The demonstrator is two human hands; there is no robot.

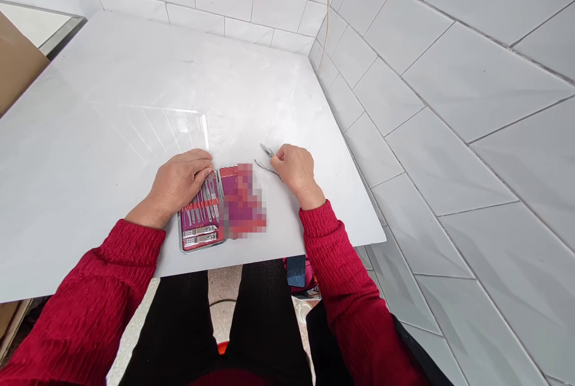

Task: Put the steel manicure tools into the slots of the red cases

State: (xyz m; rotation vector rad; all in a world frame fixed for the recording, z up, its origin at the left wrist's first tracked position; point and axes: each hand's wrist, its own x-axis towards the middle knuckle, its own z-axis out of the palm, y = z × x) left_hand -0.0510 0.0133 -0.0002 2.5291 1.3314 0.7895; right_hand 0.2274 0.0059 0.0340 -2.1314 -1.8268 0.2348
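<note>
A manicure set [200, 218] lies unfolded near the front edge of the white table. Its left half has a metal rim, slim silver tools under a red strap, and nail clippers [200, 238] at the bottom. The purple and red right half [236, 194] is partly blurred out. My left hand [182, 176] is closed over the case's upper left edge, thumb by the tool tops, covering part of them. To the right, my right hand [296, 167] pinches a silver plier-like tool [267, 150] just above the table. Two spread metal arms stick out leftward; my fingers hide the rest.
The white tabletop [135, 86] meets tiled walls [224, 2] at the back and right. A thin cable [330, 2] hangs in the corner. A brown panel [20, 59] stands at far left. Below the front edge are my legs and a dark blue object [296, 271].
</note>
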